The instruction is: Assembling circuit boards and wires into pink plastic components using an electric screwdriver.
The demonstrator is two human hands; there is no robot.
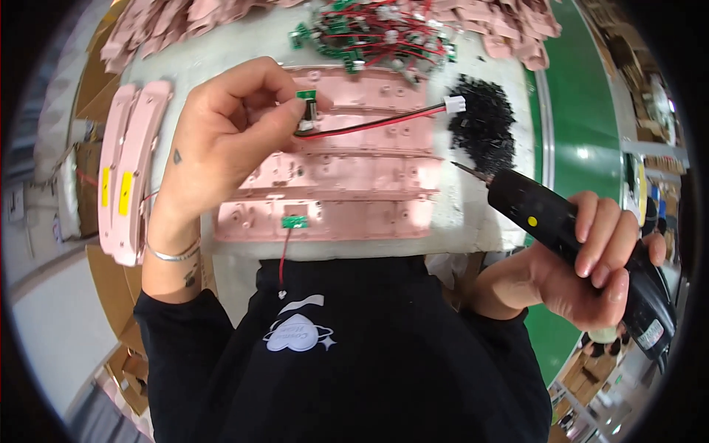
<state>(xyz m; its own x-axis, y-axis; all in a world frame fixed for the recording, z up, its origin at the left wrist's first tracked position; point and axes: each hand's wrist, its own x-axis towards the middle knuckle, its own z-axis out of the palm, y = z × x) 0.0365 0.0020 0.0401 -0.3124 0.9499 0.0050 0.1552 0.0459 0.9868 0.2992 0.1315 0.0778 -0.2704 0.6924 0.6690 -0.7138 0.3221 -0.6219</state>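
Pinched between the thumb and fingers of my left hand [236, 133] is a small green circuit board [306, 96]. From it a red and black cable [377, 124] runs right to a white plug. Below this hand lie several pink plastic housings [369, 177] side by side. On the nearest one rests another green board [295, 221], its red wire hanging over the table edge toward me. My right hand [591, 266] is wrapped round a black electric screwdriver [535, 210], whose bit points up and left beside the black screws. My palm side is partly hidden by the tool.
A pile of small black screws [484, 125] lies right of the housings. At the back is a tangle of wired green boards [377, 37], between heaps of pink parts [502, 29]. Two pink strips with yellow labels [125, 192] lie at left. Beyond the table's right edge is a green surface [583, 140].
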